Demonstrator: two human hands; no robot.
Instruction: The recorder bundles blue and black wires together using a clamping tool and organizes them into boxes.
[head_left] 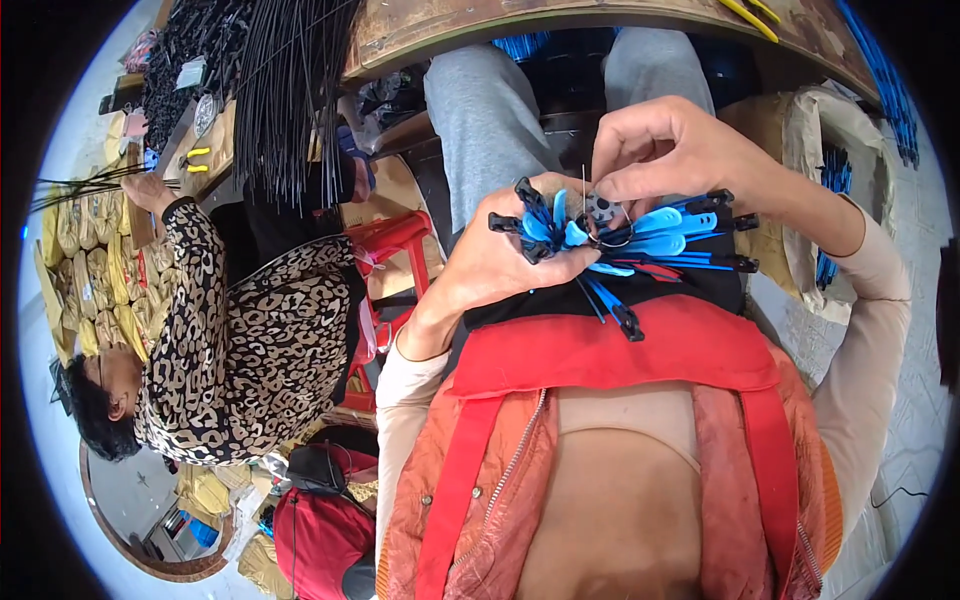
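Observation:
My left hand [510,262] is closed around a bundle of blue and black sticks [665,240], held above my lap. Several have spoon-shaped light blue ends, others black, clip-like tips. Close against the bundle, between my hands, is a small round grey piece with dark spots [603,209]. A thin wire loop [630,232] curves beside it. My right hand [665,150] is just above, thumb and fingers pinched together at the round piece. What exactly those fingertips grip is too small to tell. A red apron [610,345] lies below the bundle.
A wooden table [560,22] runs across the front, with yellow-handled pliers [752,15] on it. To the right stands a pale sack [800,150] holding blue rods. At left, a co-worker in a patterned top [270,350] handles thin black rods, near a red stool [395,240].

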